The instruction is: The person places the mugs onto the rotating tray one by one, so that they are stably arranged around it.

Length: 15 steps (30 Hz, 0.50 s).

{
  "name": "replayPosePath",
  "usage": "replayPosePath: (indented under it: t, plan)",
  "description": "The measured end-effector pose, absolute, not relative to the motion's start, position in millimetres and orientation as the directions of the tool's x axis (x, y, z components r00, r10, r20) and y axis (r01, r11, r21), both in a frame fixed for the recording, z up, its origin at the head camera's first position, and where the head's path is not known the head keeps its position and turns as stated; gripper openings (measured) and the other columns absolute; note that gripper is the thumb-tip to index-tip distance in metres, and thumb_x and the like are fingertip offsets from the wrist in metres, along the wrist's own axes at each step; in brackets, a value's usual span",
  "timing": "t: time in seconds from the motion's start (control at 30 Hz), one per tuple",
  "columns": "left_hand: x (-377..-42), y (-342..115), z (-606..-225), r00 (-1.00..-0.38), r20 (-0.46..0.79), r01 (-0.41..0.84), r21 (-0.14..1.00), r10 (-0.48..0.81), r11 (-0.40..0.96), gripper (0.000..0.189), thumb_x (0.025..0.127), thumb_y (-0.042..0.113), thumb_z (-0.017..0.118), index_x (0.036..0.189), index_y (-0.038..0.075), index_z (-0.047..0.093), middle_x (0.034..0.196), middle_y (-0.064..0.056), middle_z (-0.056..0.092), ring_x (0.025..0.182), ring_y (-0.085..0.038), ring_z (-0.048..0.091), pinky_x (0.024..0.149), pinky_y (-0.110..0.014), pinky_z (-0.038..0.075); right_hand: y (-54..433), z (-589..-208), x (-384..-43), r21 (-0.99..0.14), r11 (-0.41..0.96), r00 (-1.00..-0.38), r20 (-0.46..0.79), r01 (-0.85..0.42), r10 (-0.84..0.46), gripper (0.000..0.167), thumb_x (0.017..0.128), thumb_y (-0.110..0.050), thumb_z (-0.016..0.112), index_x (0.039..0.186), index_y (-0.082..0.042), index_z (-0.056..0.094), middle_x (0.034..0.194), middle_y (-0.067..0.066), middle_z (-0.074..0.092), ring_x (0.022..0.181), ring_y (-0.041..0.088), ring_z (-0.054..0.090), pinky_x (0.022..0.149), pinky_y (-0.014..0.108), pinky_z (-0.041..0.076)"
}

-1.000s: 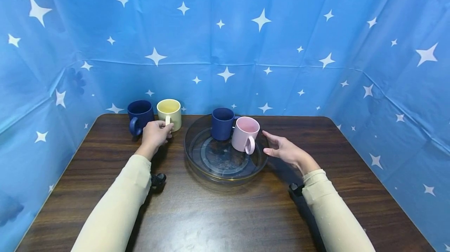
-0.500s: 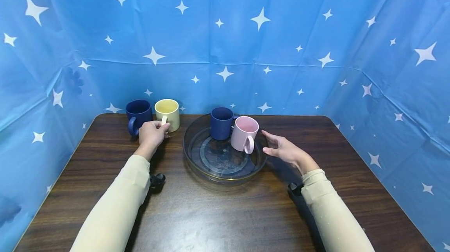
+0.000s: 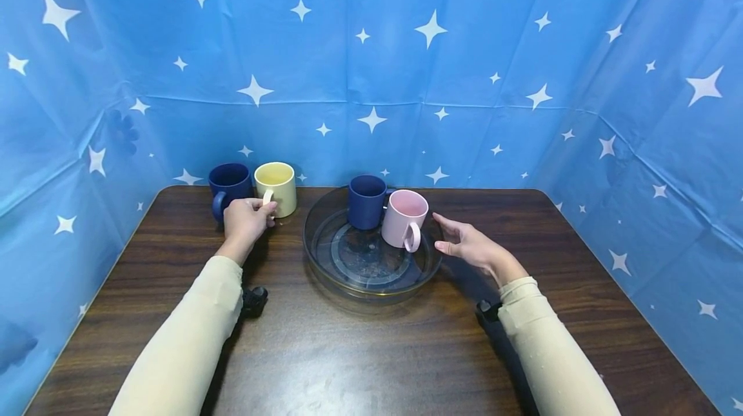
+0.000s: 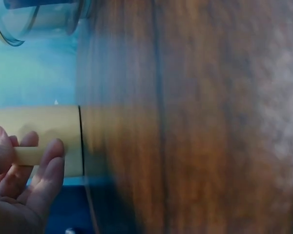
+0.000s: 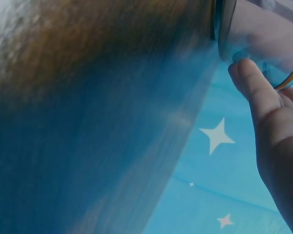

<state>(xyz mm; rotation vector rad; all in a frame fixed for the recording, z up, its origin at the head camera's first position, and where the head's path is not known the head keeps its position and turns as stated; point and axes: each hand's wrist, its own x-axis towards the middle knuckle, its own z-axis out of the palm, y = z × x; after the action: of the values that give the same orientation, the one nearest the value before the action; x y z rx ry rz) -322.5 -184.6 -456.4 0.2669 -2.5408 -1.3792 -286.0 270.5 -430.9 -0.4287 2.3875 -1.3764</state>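
At far left, a blue backdrop [image 3: 35, 209] with white four-pointed stars, running behind the desk and round to the far right. Below, a dark wood-grain desk [image 3: 336, 351], with a bright sheen toward the near middle. Up from the lower left, a cream sleeve [image 3: 180, 338], with a small black device [image 3: 254, 302] at the wrist. At the back left of the desk, a dark blue mug [image 3: 235, 185], upright, loop turned toward the person, lower part partly covered by the left hand [image 3: 246, 222]. Just to the right, a yellow mug [image 3: 284, 200], also upright, near the desk's back edge. Around the yellow mug's handle [image 4: 28, 156], the thumb and curled fingers of the left hand, in a pinching grasp.

Farther right, near the middle and apart from the yellow mug, a round see-through bowl [image 3: 360, 269] with a golden tint along the near edge. Inside, toward the back, a second blue mug [image 3: 364, 213], upright, and just beside, to the right, a pink mug [image 3: 396, 229] with its loop facing the person. At the bowl's right side, the right hand [image 3: 473, 248], thumb and fingers spread and extended along the outer wall, without a grasp. Down to the lower right, another cream sleeve [image 3: 551, 345].
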Motion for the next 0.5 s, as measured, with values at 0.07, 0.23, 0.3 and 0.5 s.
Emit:
replayPosePath:
  t: [0.07, 0.23, 0.3, 0.5]
  plan:
    - [-322.5, -185.2, -455.7, -0.955, 0.117, -0.054, 0.836, -0.274, 0.547, 0.030, 0.100, 0.023, 0.067, 0.112, -0.003, 0.076, 0.095, -0.019, 0.076, 0.079, -0.029, 0.075, 0.055, -0.018, 0.044, 270.5, -430.3, -285.9, -0.873, 0.480, -0.891, -0.148, -0.086, -0.429, 0.071, 0.103, -0.004, 0.057, 0.162, -0.006, 0.017, 0.164, 0.026, 0.020, 0.152, 0.042, 0.017, 0.117, 0.059, 0.025]
    - [-320.3, -187.6, -455.6, -0.955, 0.118, -0.056, 0.830, -0.273, 0.556, 0.031, 0.100, 0.023, 0.067, 0.113, -0.004, 0.075, 0.096, -0.019, 0.076, 0.077, -0.025, 0.075, 0.056, -0.018, 0.045, 269.6, -429.7, -285.6, -0.866, 0.491, -0.894, -0.145, -0.092, -0.424, 0.071, 0.103, -0.002, 0.057, 0.162, -0.006, 0.018, 0.163, 0.028, 0.021, 0.151, 0.043, 0.019, 0.117, 0.059, 0.026]
    - [-319.7, -188.2, -455.1, -0.955, 0.123, -0.050, 0.828, -0.268, 0.558, 0.031, 0.101, 0.023, 0.067, 0.112, -0.004, 0.075, 0.096, -0.019, 0.076, 0.078, -0.026, 0.075, 0.057, -0.019, 0.045, 269.7, -429.9, -285.8, -0.865, 0.494, -0.896, -0.146, -0.089, -0.418, 0.071, 0.103, -0.002, 0.057, 0.162, -0.006, 0.018, 0.163, 0.027, 0.021, 0.151, 0.043, 0.018, 0.117, 0.059, 0.025]
    - [-316.5, -190.3, -453.0, -0.957, 0.134, -0.040, 0.819, -0.258, 0.572, 0.030, 0.100, 0.023, 0.068, 0.111, -0.004, 0.076, 0.093, -0.019, 0.076, 0.079, -0.028, 0.075, 0.059, -0.022, 0.044, 270.7, -430.7, -286.0, -0.869, 0.488, -0.895, -0.154, -0.079, -0.418, 0.071, 0.103, -0.002, 0.056, 0.162, -0.007, 0.018, 0.164, 0.026, 0.019, 0.152, 0.042, 0.016, 0.118, 0.059, 0.024]
